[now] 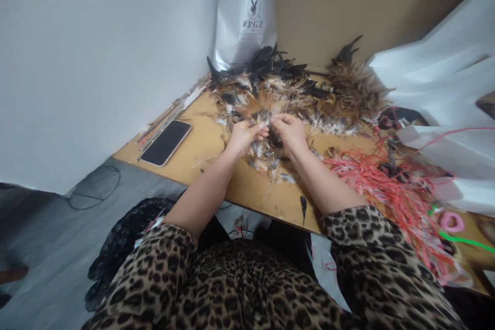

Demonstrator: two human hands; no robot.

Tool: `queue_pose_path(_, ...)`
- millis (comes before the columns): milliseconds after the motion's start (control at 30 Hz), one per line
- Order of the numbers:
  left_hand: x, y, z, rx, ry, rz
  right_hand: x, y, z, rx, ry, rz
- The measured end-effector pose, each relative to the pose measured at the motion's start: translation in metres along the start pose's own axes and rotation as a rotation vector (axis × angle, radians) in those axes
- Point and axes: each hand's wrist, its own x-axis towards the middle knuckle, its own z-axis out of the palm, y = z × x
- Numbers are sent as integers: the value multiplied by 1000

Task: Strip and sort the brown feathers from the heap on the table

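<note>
Both my hands meet over a heap of brown, black and white feathers on a wooden table. My left hand is closed in a pinch on a small bunch of feathers. My right hand is closed too, gripping the same bunch from the other side. Loose feathers lie scattered just below my hands. My forearms are bare below leopard-print sleeves.
A dark phone lies face up at the table's left edge. A tangle of pink strings covers the right side. A silver PPGZ bag stands at the back, white sheets at the right, a pink ring nearby.
</note>
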Motion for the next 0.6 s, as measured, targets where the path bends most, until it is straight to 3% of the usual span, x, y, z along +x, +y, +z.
queue_pose_path(200,4,-3,-7,-146,-123,-114,3,8,1,173,-25,25)
queue_pose_path(433,3,-3,-7,-144,-141,-128,0,5,5,319,-46,160)
queue_pose_path(600,3,-2,-8,-95,-145,-112,-1,9,6,282,-48,180)
